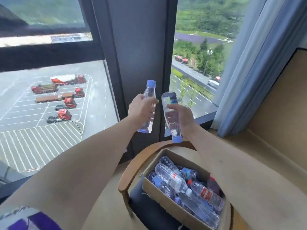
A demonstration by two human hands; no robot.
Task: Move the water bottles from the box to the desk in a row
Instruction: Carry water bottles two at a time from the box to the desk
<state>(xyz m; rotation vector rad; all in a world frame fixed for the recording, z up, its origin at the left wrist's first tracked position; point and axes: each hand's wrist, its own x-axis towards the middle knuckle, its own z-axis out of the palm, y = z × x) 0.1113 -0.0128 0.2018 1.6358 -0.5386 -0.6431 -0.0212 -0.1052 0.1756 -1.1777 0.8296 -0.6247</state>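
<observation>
Left hand (141, 110): fingers curled round a bottle (148, 103), cap up.
Right hand (182, 117): gripping a second bottle (170, 117), cap down.
Box (166, 203): full of bottles, on a chair (131, 168).

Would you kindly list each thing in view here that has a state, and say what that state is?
Left hand: grips a bottle.
Left bottle: held in the air, blue cap on and pointing up.
Right hand: grips a bottle.
Right bottle: held in the air, upside down, blue cap on.
Box: open, on a chair, many bottles lying inside.
Chair: carries the box on its seat.
Curtain: drawn aside by the window.
</observation>
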